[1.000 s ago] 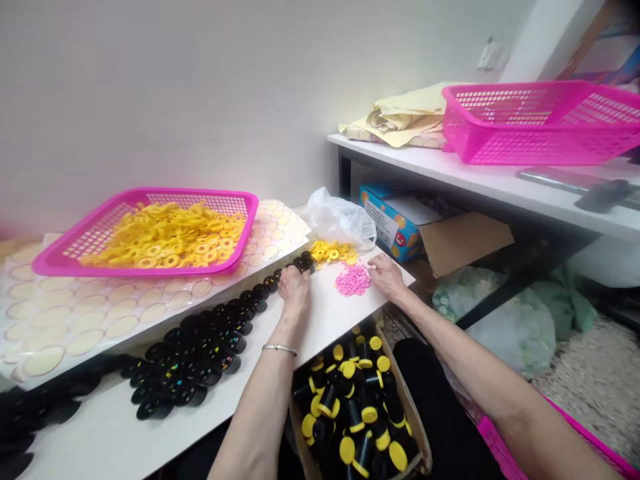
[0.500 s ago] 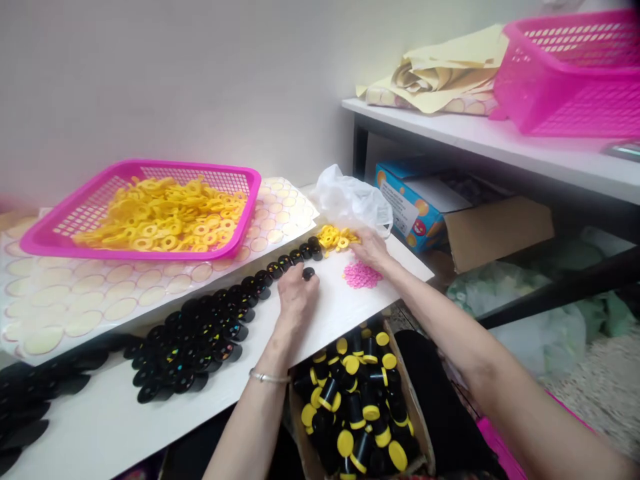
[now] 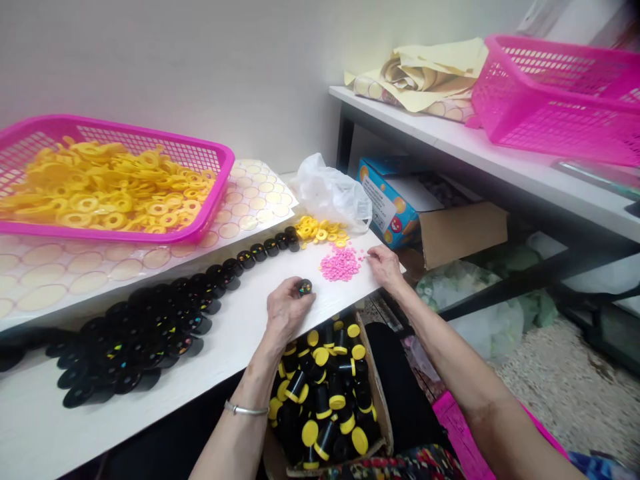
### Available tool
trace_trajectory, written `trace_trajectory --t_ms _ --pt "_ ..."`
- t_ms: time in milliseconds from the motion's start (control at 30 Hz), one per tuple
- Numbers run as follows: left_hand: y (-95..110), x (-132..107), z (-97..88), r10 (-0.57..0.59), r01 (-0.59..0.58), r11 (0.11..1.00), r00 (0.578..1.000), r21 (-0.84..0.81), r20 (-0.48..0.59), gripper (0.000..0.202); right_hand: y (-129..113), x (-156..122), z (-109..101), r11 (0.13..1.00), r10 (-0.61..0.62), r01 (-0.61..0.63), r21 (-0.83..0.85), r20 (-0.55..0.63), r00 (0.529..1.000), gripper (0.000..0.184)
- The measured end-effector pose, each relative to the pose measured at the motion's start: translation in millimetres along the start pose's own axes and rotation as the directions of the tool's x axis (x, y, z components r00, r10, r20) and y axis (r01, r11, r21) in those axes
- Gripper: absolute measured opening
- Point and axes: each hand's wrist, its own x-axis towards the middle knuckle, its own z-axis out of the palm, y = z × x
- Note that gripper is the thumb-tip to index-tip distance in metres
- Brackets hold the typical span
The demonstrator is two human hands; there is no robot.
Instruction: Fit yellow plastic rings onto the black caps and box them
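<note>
My left hand (image 3: pixel 285 308) is closed round a small black spool-shaped piece (image 3: pixel 305 287), held just above the white board (image 3: pixel 240 340). My right hand (image 3: pixel 384 262) rests at the board's right end, beside a little heap of pink beads (image 3: pixel 341 264), fingers pinched on something I cannot make out. Behind the beads lies a small heap of yellow rings (image 3: pixel 320 230). A long row of black spool pieces (image 3: pixel 165 313) runs diagonally across the board to the left of my left hand.
A pink basket of yellow rings (image 3: pixel 107 187) sits on sticker sheets (image 3: pixel 65 273) at left. Below the board's edge a cardboard box (image 3: pixel 325 393) holds black and yellow capped pieces. A plastic bag (image 3: pixel 330 193), blue box (image 3: pixel 395 207), and shelf with another pink basket (image 3: pixel 560 97) stand right.
My left hand lifted one black piece from the row and drew it back toward me. My right hand moved from the yellow rings to the right side of the pink beads.
</note>
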Motion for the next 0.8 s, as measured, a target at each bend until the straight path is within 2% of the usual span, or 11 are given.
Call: trace_trajectory --t_ms 100,267,367,433,500,600,667,733,800 --pt "-1.5 0.2 -0.3 0.011 -0.011 1.0 1.0 -0.028 0.001 0.039 0.5 3.5 4.0 0.999 0.024 -0.023 -0.025 0.01 1.0 0.016" --pt "-6.3 0.9 1.7 0.069 -0.069 0.997 0.998 -0.046 0.001 0.036 -2.6 1.3 4.0 0.988 0.001 0.018 -0.156 0.12 0.993 0.014" --pt "-7.7 0.4 2.6 0.097 -0.096 0.994 0.995 -0.056 0.021 0.03 -10.8 -4.5 1.0 0.975 -0.046 0.067 -0.212 0.102 0.994 0.015" --pt "-7.8 -0.4 3.1 0.086 -0.085 0.995 0.996 -0.062 0.022 0.029 -23.7 -10.6 -0.1 0.983 -0.097 0.104 -0.148 0.056 0.994 0.014" --pt "-7.8 -1.5 3.7 0.076 -0.074 0.994 0.997 -0.076 0.023 0.029 -44.2 -18.0 1.4 0.987 -0.157 0.157 0.015 0.039 0.987 0.013" --pt "-8.5 -3.2 5.0 0.097 -0.094 0.991 0.995 -0.092 0.022 0.029 -80.1 -29.4 9.7 0.929 -0.26 0.219 0.299 0.105 0.96 0.012" --pt "-9.6 -3.8 5.7 0.108 -0.107 0.991 0.994 -0.077 0.006 0.028 -97.5 -35.8 16.7 0.91 -0.284 0.215 0.354 0.156 0.946 0.011" --pt "-11.4 -3.8 6.2 0.112 -0.113 0.992 0.994 -0.052 -0.016 0.028 -104.2 -41.7 22.2 0.942 -0.262 0.209 0.262 0.191 0.946 0.01" --pt "-13.3 -3.0 6.6 0.125 -0.126 0.991 0.992 -0.035 -0.031 0.027 -101.1 -48.1 25.4 0.97 -0.236 0.216 0.108 0.224 0.946 0.011"
